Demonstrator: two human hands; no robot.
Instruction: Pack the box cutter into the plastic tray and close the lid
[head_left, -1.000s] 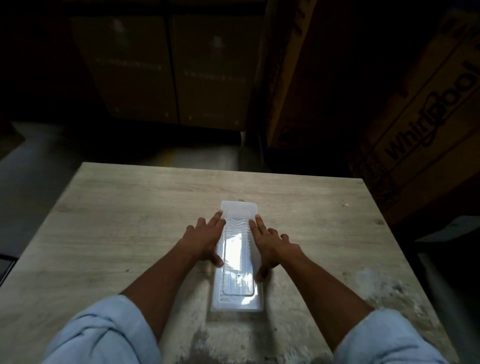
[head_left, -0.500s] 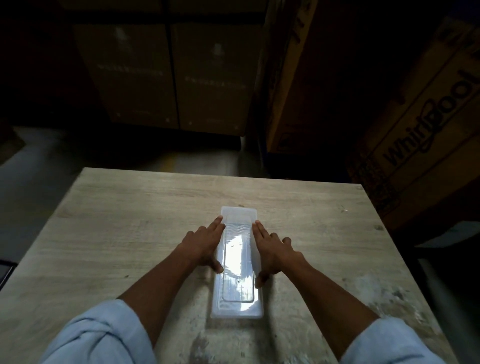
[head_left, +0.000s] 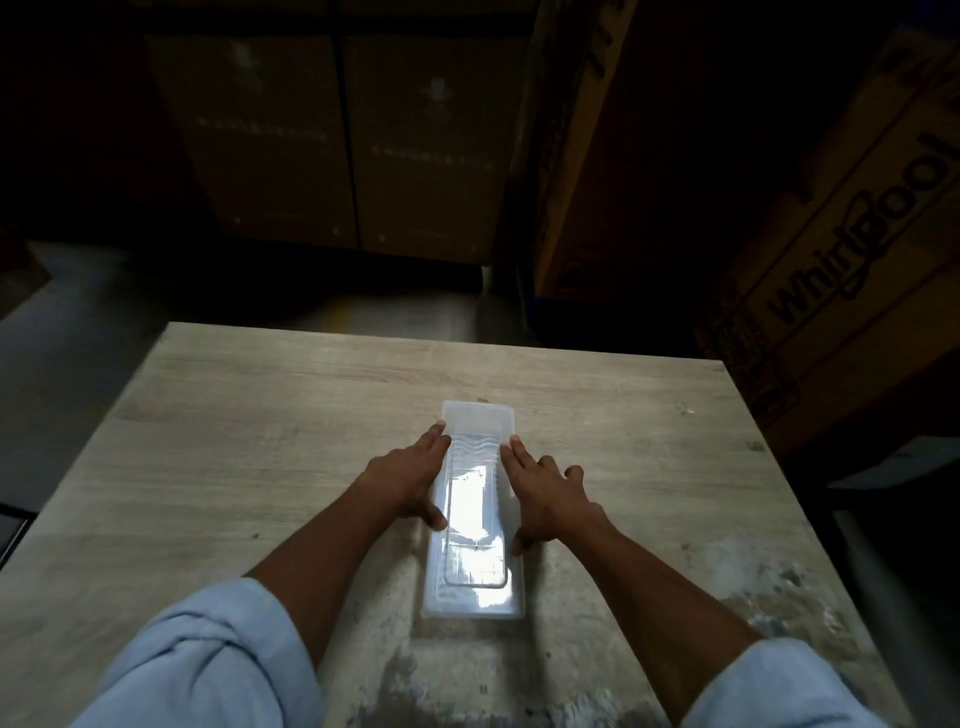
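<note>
A long clear plastic tray (head_left: 475, 519) lies lengthwise in the middle of the wooden table (head_left: 260, 441) with its lid down flat. Glare covers the lid, so only a faint rectangular outline shows inside and I cannot make out the box cutter. My left hand (head_left: 410, 480) lies flat along the tray's left edge, fingers stretched forward and thumb against the side. My right hand (head_left: 545, 493) mirrors it on the right edge, fingertips on the lid's rim. Neither hand grips anything.
Large cardboard boxes (head_left: 353, 145) stand on the floor beyond the table's far edge. A box printed "Whirlpool" (head_left: 857, 260) leans at the right. The table's near right part is stained white (head_left: 753, 582). Light blue sleeves show at the bottom.
Both hands stay flat along the tray's two long edges. Only the view shifts a little; the tray has not moved.
</note>
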